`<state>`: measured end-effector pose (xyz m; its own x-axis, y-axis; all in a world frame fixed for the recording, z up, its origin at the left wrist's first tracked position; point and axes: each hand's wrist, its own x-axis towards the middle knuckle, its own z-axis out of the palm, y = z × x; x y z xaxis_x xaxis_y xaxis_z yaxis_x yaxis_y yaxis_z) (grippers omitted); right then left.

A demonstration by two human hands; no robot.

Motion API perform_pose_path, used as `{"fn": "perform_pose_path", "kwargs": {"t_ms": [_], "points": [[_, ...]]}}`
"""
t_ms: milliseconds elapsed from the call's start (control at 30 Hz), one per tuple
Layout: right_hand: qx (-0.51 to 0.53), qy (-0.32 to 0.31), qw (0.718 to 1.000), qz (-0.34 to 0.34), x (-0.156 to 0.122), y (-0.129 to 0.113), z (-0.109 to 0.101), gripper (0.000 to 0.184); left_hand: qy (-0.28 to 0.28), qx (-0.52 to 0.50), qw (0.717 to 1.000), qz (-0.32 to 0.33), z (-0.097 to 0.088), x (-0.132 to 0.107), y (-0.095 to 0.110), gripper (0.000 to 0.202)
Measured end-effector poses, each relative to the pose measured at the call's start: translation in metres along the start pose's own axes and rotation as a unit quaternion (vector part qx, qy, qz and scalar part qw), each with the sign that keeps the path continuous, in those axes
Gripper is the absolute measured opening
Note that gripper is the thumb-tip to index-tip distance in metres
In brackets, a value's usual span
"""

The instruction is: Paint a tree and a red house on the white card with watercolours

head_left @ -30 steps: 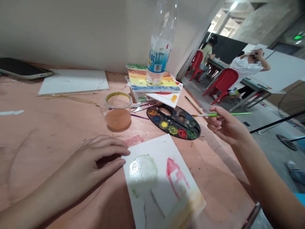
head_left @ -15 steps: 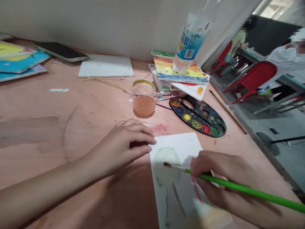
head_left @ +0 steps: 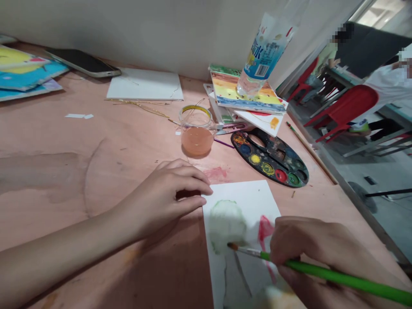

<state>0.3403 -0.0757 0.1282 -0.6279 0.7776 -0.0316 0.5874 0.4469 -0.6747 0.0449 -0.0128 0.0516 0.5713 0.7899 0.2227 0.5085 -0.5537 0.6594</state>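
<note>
A white sheet of paper [head_left: 244, 201] lies on the pinkish table, painted with a pale green blob, a red shape and grey strokes. My left hand [head_left: 167, 193] rests with curled fingers, its fingertips pressing the paper's left edge. My right hand [head_left: 315, 253] is closed on a green-handled paintbrush [head_left: 322, 274]; its bristle tip touches the paper at the lower edge of the green blob. A black oval paint palette [head_left: 270, 156] with coloured wells lies beyond the paper. A clear cup of orange-tinted water [head_left: 196, 135] stands to its left.
A plastic water bottle [head_left: 262, 53] stands on a stack of painted boards [head_left: 244, 96]. A blank white board [head_left: 144, 84], a phone [head_left: 83, 62] and colourful paintings [head_left: 22, 71] lie at the back by the wall. Red chairs [head_left: 347, 107] and seated people are off to the right.
My right hand came from the palette down onto the paper, and the brush tip has now moved lower, to the bottom of the green blob. My left hand stays on the paper's edge.
</note>
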Motion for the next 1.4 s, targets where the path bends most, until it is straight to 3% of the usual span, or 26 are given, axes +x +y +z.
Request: {"fn": "perform_pose_path", "kwargs": {"t_ms": [100, 200, 267, 367, 467, 633, 733, 867, 1000, 1167, 1400], "points": [[-0.006, -0.005, 1.0, 0.02, 0.001, -0.001, -0.002, 0.015, 0.005, 0.005, 1.0, 0.006, 0.0, -0.001, 0.0, 0.015], [-0.024, 0.04, 0.996, 0.074, 0.001, -0.001, -0.001, 0.014, 0.016, 0.011, 1.0, 0.011, 0.0, -0.002, -0.001, 0.014], [-0.014, 0.041, 0.998, 0.051, 0.001, 0.0, 0.0, 0.015, 0.016, 0.011, 1.0, 0.012, 0.0, -0.002, -0.001, 0.013], [0.012, -0.009, 1.0, 0.006, 0.0, 0.001, 0.001, 0.016, 0.009, 0.011, 1.0, 0.012, 0.0, -0.002, -0.001, 0.015], [0.002, 0.018, 0.998, 0.055, 0.002, 0.001, 0.0, 0.017, 0.009, 0.017, 1.0, 0.003, 0.001, -0.002, 0.0, 0.016], [0.012, 0.017, 0.999, 0.04, 0.003, -0.003, 0.001, 0.013, 0.006, 0.011, 1.0, -0.002, 0.001, -0.001, 0.001, 0.016], [0.01, 0.039, 0.996, 0.083, 0.003, -0.003, 0.002, 0.017, 0.012, 0.013, 1.0, -0.003, 0.002, 0.0, 0.0, 0.017], [0.023, 0.027, 0.999, 0.036, 0.004, -0.002, 0.003, 0.014, 0.006, 0.015, 1.0, -0.005, 0.002, 0.0, -0.001, 0.018], [-0.007, 0.04, 0.997, 0.06, 0.006, 0.0, 0.004, 0.017, 0.007, 0.018, 1.0, -0.006, 0.002, 0.0, -0.001, 0.018], [-0.034, 0.033, 0.999, 0.025, 0.011, -0.003, 0.003, 0.019, 0.008, 0.015, 1.0, -0.006, 0.001, 0.001, 0.0, 0.017], [-0.021, 0.022, 0.999, 0.03, 0.009, -0.003, 0.004, 0.018, -0.001, 0.006, 1.0, -0.006, 0.001, 0.001, 0.0, 0.017]]}}
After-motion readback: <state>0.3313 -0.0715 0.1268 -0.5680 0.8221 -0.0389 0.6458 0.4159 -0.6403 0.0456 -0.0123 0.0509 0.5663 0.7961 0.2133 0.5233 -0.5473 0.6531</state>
